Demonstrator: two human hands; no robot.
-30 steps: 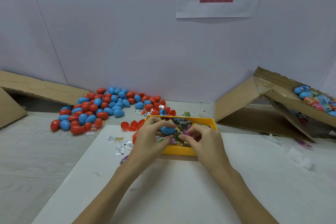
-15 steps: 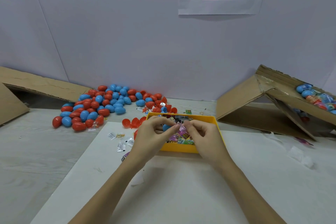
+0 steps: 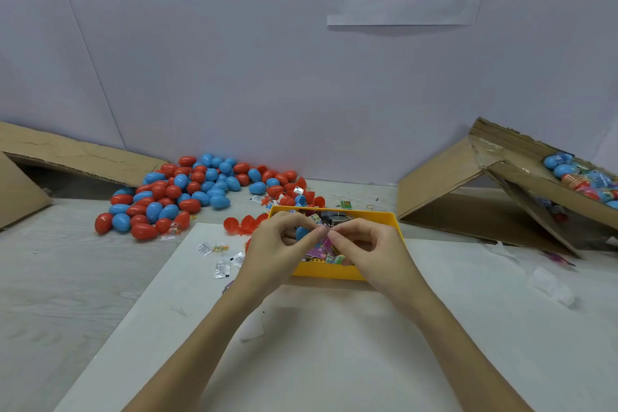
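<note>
The yellow tray point(image 3: 321, 273) is smooth plastic with a slight sheen. The blue shell half point(image 3: 302, 233) above it and the egg pile point(image 3: 187, 191) at its ten o'clock are glossy plastic, while the pink packet point(image 3: 326, 242) and the sachets point(image 3: 221, 269) at eight o'clock are shiny, crinkled film. The nine o'clock box point(image 3: 67, 157) and the two o'clock box point(image 3: 444, 177) are matt corrugated cardboard with rough torn edges; the white sheet point(image 3: 334, 361) at six o'clock is smooth and matt, the table point(image 3: 67, 278) shows pale matt wood grain, and the wall sign point(image 3: 401, 10) at twelve o'clock is matt paper.
</note>
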